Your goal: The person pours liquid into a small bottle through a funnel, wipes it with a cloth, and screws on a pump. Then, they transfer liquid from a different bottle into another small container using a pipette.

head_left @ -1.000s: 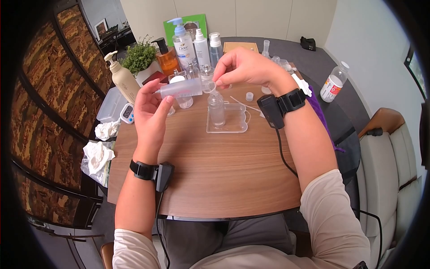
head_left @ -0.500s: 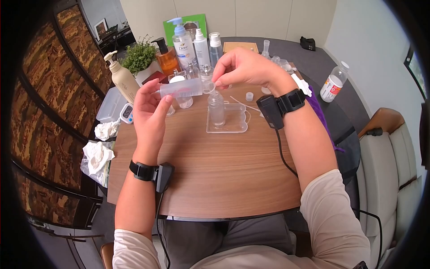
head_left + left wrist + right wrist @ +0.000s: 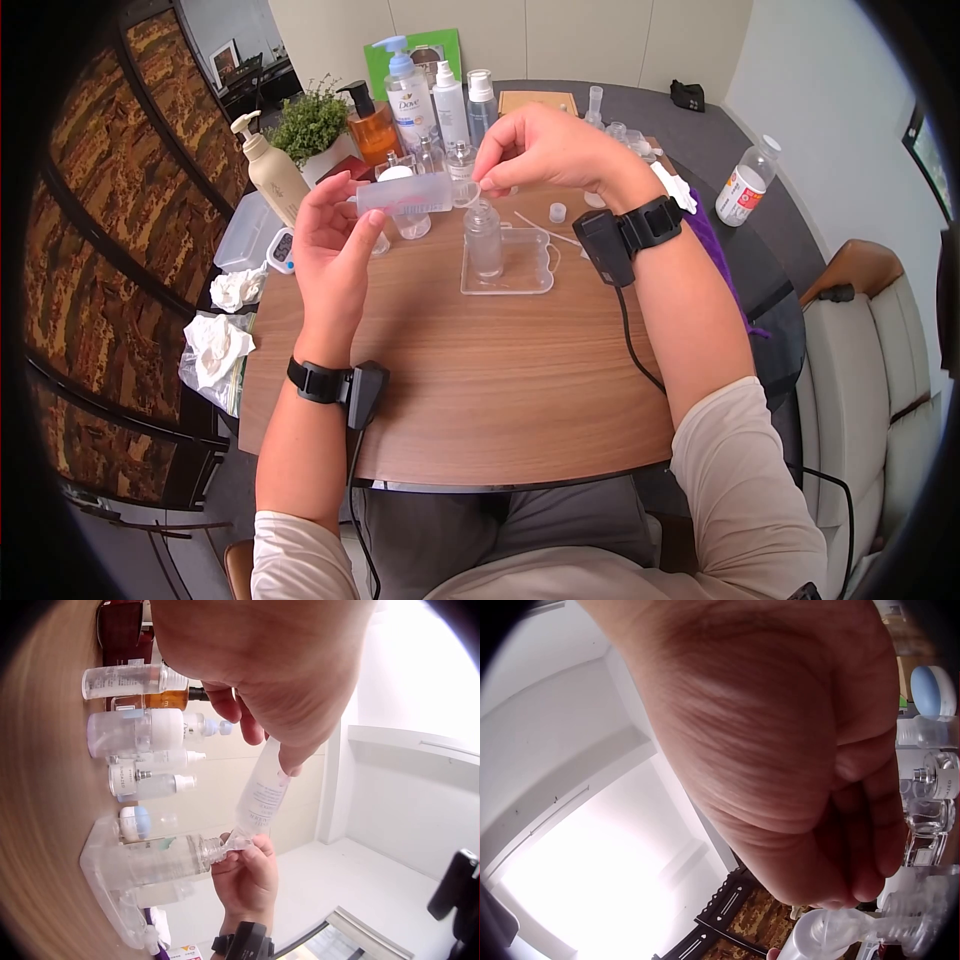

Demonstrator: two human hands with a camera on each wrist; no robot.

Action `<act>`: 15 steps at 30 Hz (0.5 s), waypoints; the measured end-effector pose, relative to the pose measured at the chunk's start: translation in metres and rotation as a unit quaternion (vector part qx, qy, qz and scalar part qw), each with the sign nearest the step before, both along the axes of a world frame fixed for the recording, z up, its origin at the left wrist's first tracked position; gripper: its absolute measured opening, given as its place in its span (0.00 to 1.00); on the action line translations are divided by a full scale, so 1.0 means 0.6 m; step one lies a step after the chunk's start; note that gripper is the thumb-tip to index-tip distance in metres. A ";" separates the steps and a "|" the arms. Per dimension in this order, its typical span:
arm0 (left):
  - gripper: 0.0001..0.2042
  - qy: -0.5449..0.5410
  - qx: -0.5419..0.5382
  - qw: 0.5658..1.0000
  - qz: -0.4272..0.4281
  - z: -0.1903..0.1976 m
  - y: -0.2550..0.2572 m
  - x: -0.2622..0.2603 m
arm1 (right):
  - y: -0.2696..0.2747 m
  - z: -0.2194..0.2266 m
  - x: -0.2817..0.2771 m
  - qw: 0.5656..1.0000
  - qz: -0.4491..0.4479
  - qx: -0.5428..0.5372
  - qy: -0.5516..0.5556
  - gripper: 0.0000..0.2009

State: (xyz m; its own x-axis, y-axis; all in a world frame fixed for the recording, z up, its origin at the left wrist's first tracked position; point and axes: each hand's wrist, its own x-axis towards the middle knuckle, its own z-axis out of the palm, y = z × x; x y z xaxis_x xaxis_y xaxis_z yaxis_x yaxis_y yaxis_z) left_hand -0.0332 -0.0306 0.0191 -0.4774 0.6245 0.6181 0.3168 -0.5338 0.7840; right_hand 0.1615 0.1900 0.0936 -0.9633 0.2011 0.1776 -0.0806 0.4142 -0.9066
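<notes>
In the head view the left hand [image 3: 335,230] grips a frosted clear bottle [image 3: 405,195] held sideways, thumb in front. Its mouth end meets a small clear funnel-like piece [image 3: 238,841] over the neck of an upright clear bottle [image 3: 484,245]. The right hand [image 3: 545,155] pinches that clear piece between thumb and fingertips. The upright bottle, partly filled as far as I can tell, stands in a shallow clear tray [image 3: 507,292] on the wooden table. In the right wrist view the palm hides most of the pinch.
Pump bottles [image 3: 408,95], a plant [image 3: 308,130] and small glass bottles [image 3: 461,160] stand behind the hands. A small cap [image 3: 557,212] and a thin stick lie right of the tray. Crumpled tissues [image 3: 218,348] and a timer [image 3: 282,250] are at left, a labelled bottle [image 3: 745,185] at right.
The frosted bottle in the left hand has tilted slightly, its mouth end a little higher. The right hand has barely moved.
</notes>
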 end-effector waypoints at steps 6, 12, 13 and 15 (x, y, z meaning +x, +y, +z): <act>0.23 0.003 0.000 1.000 0.003 0.000 -0.001 0.001 | -0.004 0.000 0.000 1.000 0.003 0.004 -0.006 0.06; 0.23 0.004 0.002 1.000 -0.003 0.001 0.000 0.001 | -0.006 0.000 -0.002 1.000 -0.002 0.003 -0.001 0.06; 0.23 0.006 0.003 1.000 -0.005 0.001 0.000 0.001 | -0.006 0.000 -0.002 1.000 -0.002 0.002 -0.001 0.06; 0.23 0.006 0.003 1.000 -0.001 0.000 0.000 0.000 | -0.005 0.000 -0.001 1.000 0.000 0.004 -0.005 0.06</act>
